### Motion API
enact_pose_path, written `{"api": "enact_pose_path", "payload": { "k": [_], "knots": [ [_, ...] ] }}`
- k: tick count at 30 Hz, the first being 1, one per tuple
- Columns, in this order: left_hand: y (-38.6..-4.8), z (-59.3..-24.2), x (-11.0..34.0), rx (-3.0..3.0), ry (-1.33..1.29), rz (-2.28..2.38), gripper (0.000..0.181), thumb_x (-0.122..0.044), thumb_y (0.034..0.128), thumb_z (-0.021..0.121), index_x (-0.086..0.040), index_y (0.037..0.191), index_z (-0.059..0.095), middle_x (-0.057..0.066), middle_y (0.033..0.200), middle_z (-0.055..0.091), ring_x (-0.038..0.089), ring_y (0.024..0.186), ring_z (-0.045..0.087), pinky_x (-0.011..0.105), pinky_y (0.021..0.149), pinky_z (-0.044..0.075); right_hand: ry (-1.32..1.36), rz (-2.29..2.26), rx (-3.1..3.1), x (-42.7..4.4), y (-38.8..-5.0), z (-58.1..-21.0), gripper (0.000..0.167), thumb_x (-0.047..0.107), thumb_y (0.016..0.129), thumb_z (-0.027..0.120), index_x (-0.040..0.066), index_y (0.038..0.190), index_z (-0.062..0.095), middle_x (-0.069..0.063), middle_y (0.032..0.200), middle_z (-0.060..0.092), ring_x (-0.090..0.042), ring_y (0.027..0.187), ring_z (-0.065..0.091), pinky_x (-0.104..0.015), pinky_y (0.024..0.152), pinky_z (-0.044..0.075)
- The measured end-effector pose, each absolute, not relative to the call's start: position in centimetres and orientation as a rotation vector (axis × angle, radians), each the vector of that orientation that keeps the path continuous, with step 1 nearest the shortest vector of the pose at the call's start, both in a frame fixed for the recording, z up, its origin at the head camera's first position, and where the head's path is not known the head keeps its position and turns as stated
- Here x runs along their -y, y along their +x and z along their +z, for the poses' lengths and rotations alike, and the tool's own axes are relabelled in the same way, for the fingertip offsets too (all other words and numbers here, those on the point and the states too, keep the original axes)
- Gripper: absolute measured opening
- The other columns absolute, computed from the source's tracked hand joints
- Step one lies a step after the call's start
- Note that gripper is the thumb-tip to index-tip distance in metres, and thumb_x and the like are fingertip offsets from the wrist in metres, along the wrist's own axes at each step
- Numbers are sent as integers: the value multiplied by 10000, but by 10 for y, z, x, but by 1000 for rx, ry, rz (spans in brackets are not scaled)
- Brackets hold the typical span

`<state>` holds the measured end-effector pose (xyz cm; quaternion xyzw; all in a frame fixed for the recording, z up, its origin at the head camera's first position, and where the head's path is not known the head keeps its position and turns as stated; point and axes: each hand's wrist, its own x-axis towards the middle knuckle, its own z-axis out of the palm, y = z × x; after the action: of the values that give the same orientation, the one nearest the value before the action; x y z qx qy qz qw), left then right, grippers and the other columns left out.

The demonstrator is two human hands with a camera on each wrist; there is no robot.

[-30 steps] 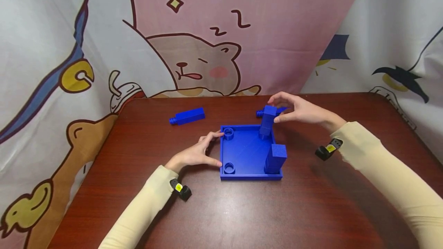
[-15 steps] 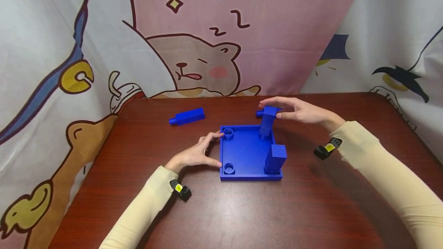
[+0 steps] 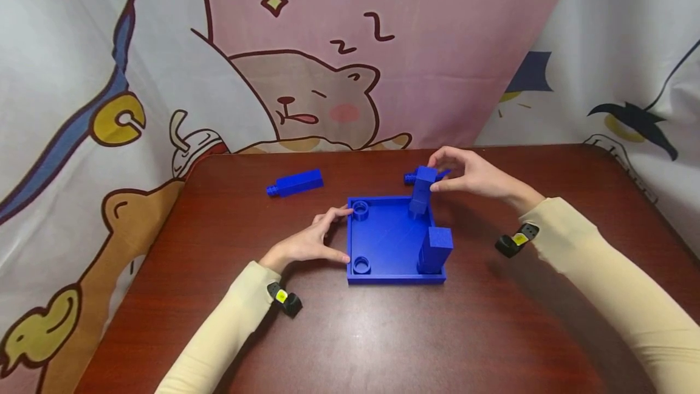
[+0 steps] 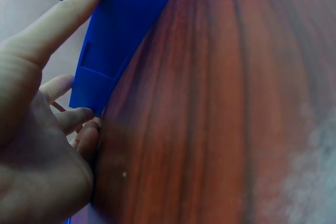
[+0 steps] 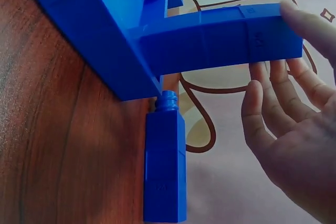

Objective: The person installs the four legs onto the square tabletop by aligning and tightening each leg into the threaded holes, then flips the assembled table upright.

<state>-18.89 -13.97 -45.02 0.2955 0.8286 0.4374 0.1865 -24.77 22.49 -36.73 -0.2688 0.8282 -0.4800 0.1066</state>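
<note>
A blue square tray (image 3: 383, 248) lies on the table with two round sockets at its left corners. Two blue square posts stand at its right corners, a far post (image 3: 423, 190) and a near post (image 3: 436, 249). My left hand (image 3: 303, 243) rests against the tray's left wall, thumb and fingers spread. At the top of the far post, my right hand (image 3: 476, 175) has its thumb on one side and fingers on another. In the right wrist view the thumb touches the end of that post (image 5: 226, 40), with the fingertips along its underside.
One loose blue post (image 3: 298, 183) lies behind the tray to the left, its threaded end pointing left. Another loose post (image 3: 410, 178) lies behind the far post, partly hidden. A patterned cloth (image 3: 437, 47) hangs behind the table (image 3: 306, 333).
My right hand's fingers stretched leftward over the far post's top half a second ago; now they have drawn back and bend behind it. The left hand and tray look the same.
</note>
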Motion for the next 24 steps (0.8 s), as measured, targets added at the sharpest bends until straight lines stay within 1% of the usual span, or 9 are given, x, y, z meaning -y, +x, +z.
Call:
{"api": "enact_pose_path", "payload": {
  "k": [2,5,7,8,12,15,18,20,24],
  "knots": [
    [-189,-450,140,-2336,832,1231,895,-232,747,852,-144,1455,312,-2,1600,139,290,1311,230,521,1040,240,-811,-1401,-2417,-226,-248,-367,410,64,847,741,20,1200,538,-113,1187,589,-243,1112,549,-419,928,453],
    [-189,-451,140,-2343,834,1225,896,-242,744,854,-153,1455,315,-7,1599,146,289,1311,235,521,1041,236,-903,-1357,-2342,-229,-249,-367,523,57,879,693,31,1347,462,-124,1341,516,-271,1241,466,-536,981,385],
    [-190,-451,140,-2347,826,1217,900,-252,741,856,-168,1456,316,-22,1597,151,278,1308,239,509,1043,235,-1010,-1342,-2257,-231,-251,-367,582,20,902,628,27,1429,381,-157,1432,432,-297,1313,391,-582,997,343],
    [-190,-450,140,-2349,824,1214,902,-256,739,857,-174,1457,317,-26,1596,154,275,1308,240,508,1045,234,-1065,-1341,-2216,-232,-252,-367,598,1,908,592,19,1453,346,-180,1459,396,-310,1334,364,-580,1007,332],
    [-190,-449,140,-2347,820,1216,904,-259,742,855,-181,1462,313,-31,1596,152,273,1314,230,513,1052,220,-1241,-1357,-2102,-234,-255,-366,603,-52,907,483,4,1479,304,-258,1482,324,-324,1364,319,-421,1052,333],
    [-190,-449,140,-2345,823,1215,904,-258,746,851,-172,1464,309,-20,1598,145,282,1320,225,526,1053,217,-1293,-1357,-2099,-232,-256,-365,555,-63,932,459,-15,1468,326,-264,1465,353,-296,1359,341,-296,1040,331],
    [-191,-449,140,-2348,820,1206,904,-257,748,850,-170,1465,308,-23,1598,145,276,1312,235,513,1049,229,-1244,-1359,-2162,-230,-254,-365,471,-54,959,466,-32,1425,397,-226,1424,436,-223,1323,405,-262,1007,356],
    [-191,-449,140,-2351,821,1205,900,-253,748,850,-169,1463,311,-22,1597,150,274,1304,245,505,1044,239,-1160,-1354,-2235,-229,-253,-365,417,-8,974,495,-18,1389,458,-176,1387,497,-173,1279,449,-256,977,384],
    [-190,-449,140,-2356,818,1207,892,-246,746,852,-168,1458,319,-20,1595,160,274,1301,251,495,1039,246,-981,-1348,-2371,-228,-250,-366,368,67,952,594,44,1318,556,-105,1301,579,-200,1189,526,-277,924,434]
  ]
}}
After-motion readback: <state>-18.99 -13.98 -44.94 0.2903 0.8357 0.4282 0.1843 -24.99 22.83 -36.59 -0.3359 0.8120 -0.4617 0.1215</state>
